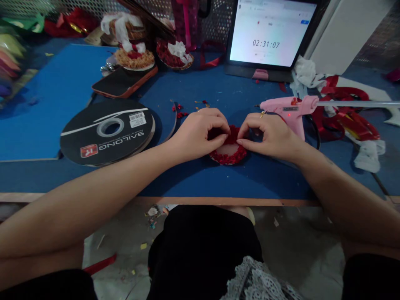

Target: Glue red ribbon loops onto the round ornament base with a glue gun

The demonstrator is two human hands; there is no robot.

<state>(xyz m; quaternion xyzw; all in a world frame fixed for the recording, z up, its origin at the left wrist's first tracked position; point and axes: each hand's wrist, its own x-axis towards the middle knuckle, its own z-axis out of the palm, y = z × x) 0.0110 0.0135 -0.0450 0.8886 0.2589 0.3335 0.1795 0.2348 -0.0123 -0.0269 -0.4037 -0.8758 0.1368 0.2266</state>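
Red, crinkled trim ringed a small round piece with a paler middle, which rested on the blue tabletop near the front edge, directly before me. Both of my hands were on it.

Left hand: thumb and forefinger drawn together, pinching the trim at the far left of the ring. Right hand: likewise pinched, thumb and forefinger on the trim at the far right. Fingertips of the two hands near each other, not touching. Could not tell whether a loose end of trim lay between them; my own knuckles and the shadow hid the far side.

Step in hand, by my judgement: settling the trim along the rim, at the far arc. The near arc looked covered already; the centre was bare.

Tools and stock: pink glue gun lay just beyond my right hand, its small light glowing red, a clear stick jutting from its back. Black spool flat on the left, beyond my forearm. Red scraps scattered past my left knuckles. Tangled red ribbon on the far right.

Next move, as I read it, called for a light, steady press with both pinches, keeping the trim even without flattening its crinkle. If more glue was wanted, the right hand was the one to free, the left holding the ring. Risk noted: hot glue near bare fingertips.
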